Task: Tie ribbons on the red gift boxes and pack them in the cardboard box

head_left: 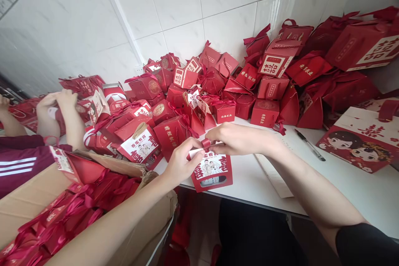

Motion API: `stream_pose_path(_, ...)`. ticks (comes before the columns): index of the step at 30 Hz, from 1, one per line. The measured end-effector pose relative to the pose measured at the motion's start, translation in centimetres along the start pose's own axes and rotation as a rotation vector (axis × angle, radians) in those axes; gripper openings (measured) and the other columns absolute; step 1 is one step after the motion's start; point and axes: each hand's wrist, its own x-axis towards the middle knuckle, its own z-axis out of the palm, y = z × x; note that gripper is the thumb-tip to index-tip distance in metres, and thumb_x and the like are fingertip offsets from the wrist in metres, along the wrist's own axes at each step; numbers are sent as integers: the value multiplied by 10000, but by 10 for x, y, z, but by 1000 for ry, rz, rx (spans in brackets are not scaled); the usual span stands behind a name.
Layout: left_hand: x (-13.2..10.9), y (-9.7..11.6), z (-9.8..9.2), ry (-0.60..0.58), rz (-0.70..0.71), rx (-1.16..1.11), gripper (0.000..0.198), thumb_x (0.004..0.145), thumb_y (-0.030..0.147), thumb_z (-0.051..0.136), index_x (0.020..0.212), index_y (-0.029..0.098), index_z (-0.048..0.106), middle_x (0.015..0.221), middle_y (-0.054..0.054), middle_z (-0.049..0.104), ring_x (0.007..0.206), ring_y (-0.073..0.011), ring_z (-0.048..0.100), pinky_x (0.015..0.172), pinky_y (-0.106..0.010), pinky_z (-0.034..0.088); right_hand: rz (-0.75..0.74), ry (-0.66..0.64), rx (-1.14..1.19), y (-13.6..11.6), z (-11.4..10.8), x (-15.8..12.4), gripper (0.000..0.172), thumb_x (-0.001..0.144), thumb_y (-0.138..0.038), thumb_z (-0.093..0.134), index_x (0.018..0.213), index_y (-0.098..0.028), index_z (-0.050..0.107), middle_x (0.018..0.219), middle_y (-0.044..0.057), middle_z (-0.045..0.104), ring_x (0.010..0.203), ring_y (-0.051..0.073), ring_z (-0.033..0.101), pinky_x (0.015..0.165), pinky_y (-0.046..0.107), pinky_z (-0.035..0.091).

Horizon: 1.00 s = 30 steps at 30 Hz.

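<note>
A red and white gift box [215, 170] with a printed couple stands at the table's front edge, a small window low on its face. Both my hands meet at its top, around a dark red ribbon [206, 144]. My left hand [183, 160] pinches the ribbon and the box's upper left edge. From the right, my right hand [230, 138] has its fingers closed on the same ribbon. The exact fingertip contact is partly hidden. Just left of the box stands a similar white-fronted box [141, 146] with a twine handle.
Many red gift boxes [218, 66] are heaped along the tiled wall. A cardboard carton [124, 164] of red boxes sits at my left. A pen [310, 144], a notepad [274, 174] and a larger box [361, 141] lie rightward. Another person's hands [62, 99] work far left.
</note>
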Motion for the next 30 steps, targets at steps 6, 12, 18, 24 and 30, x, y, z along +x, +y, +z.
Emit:
stream_pose_path(6, 0, 0, -1, -26, -25, -26, 91, 827, 207, 483, 740, 182, 484, 736, 23, 569, 661, -103, 533, 593, -204, 401, -17, -23, -7, -2, -3, 0, 127, 837, -95, 501, 734, -113, 574, 660, 13, 555, 539, 89, 412, 529, 230, 295)
stream_pose_path(12, -2, 1, 0, -10, -50, -16, 71, 827, 223, 483, 769, 183, 493, 753, 14, 576, 689, -115, 546, 624, -214, 417, 18, -14, 16, -1, -2, -1, 119, 821, -88, 509, 732, -128, 578, 627, -4, 542, 511, 80, 390, 504, 223, 283)
stream_pose_path(18, -1, 3, -1, -23, -26, -37, 43, 820, 212, 485, 810, 176, 506, 780, 5, 582, 722, -119, 562, 657, -216, 433, 44, -8, 45, 2, 1, -2, 99, 819, -103, 508, 756, -131, 580, 667, 14, 577, 561, 92, 465, 524, 218, 311)
stream_pose_path(24, -1, 3, -2, -19, -17, -48, 48, 823, 199, 477, 819, 173, 517, 785, 4, 587, 735, -120, 569, 675, -218, 439, 59, -9, 38, 0, 1, -2, 89, 814, -106, 518, 746, -134, 569, 649, 8, 565, 558, 95, 470, 528, 221, 316)
stream_pose_path(30, -1, 3, -1, -28, -35, -56, 66, 829, 218, 472, 807, 173, 514, 792, -6, 594, 732, -128, 569, 667, -230, 444, 85, -8, 49, 0, 1, -1, 62, 810, -129, 534, 787, -134, 591, 678, 21, 592, 583, 105, 503, 528, 220, 323)
